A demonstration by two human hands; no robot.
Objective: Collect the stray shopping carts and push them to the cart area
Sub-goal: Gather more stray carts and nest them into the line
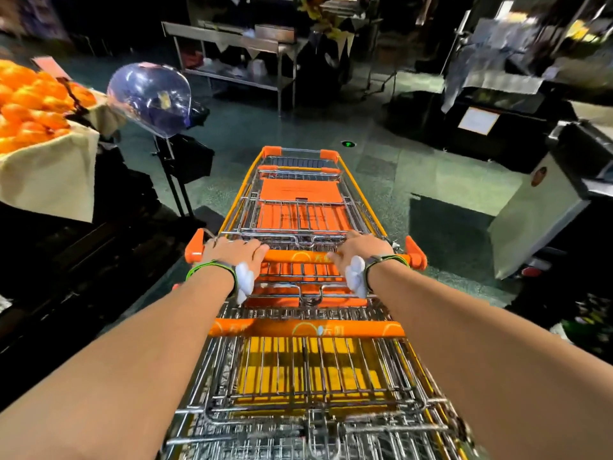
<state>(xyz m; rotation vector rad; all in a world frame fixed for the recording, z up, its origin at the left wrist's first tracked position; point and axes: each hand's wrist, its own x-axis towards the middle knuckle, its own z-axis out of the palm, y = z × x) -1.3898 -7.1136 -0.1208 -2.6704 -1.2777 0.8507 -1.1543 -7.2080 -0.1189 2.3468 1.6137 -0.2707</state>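
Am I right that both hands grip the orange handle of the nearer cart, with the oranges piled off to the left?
Not quite. In the head view the left hand and right hand grip the handle of the farther cart, reaching over the nearer cart's handle, which nobody touches. The oranges are indeed piled to the left.

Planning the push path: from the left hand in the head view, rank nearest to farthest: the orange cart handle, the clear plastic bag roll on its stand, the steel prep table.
1. Orange cart handle: gripped by the left hand.
2. Clear plastic bag roll: ahead, left of the carts.
3. Steel prep table: far back, across the aisle.
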